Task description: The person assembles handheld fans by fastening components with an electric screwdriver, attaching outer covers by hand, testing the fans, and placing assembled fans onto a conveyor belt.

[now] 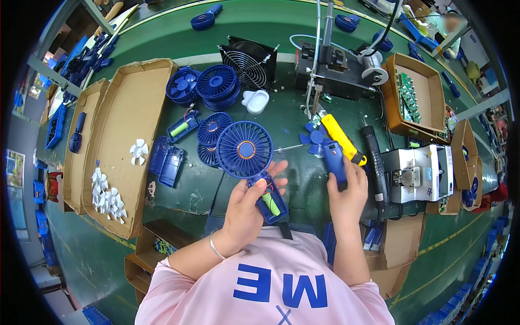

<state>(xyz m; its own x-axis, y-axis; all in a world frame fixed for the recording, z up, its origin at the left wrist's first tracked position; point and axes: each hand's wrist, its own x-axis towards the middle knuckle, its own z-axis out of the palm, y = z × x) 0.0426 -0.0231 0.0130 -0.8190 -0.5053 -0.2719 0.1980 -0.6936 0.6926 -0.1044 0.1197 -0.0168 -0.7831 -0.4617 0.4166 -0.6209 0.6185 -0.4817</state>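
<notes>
- Centrally, left hand grips blue fan by its open handle, head toward upper left.
- Right hand, right of centre, pinches blue shell.
- Shell lies right of handle, apart; long axes roughly parallel.

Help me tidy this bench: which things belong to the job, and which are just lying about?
Likely in the job:
caged blue fan, in the left hand
blue handle piece, in the right hand

Probably just lying about:
yellow cutter
white dish
</notes>
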